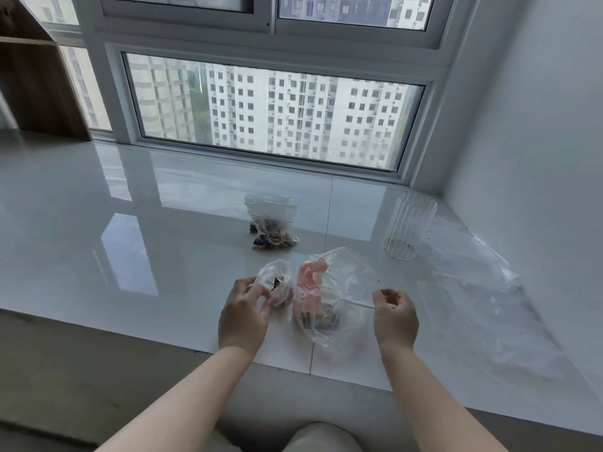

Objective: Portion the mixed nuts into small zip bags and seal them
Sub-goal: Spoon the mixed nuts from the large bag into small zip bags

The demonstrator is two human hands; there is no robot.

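Note:
On the white glossy sill (163, 256) my left hand (243, 313) grips a small clear zip bag (277, 283) with a few dark nuts inside. Right beside it lies a larger clear bag (339, 298) with a pink patch and a small heap of mixed nuts (324, 318) at its bottom. My right hand (393, 313) pinches the white zip edge of that larger bag, fingers curled. Farther back sits another small zip bag (272, 223) with nuts in it.
A clear ribbed glass (408, 228) stands at the back right. A big crumpled clear plastic bag (489, 305) lies along the right wall. The window runs behind, a wooden shelf (39, 76) stands at the far left, and the sill's front edge is near my arms.

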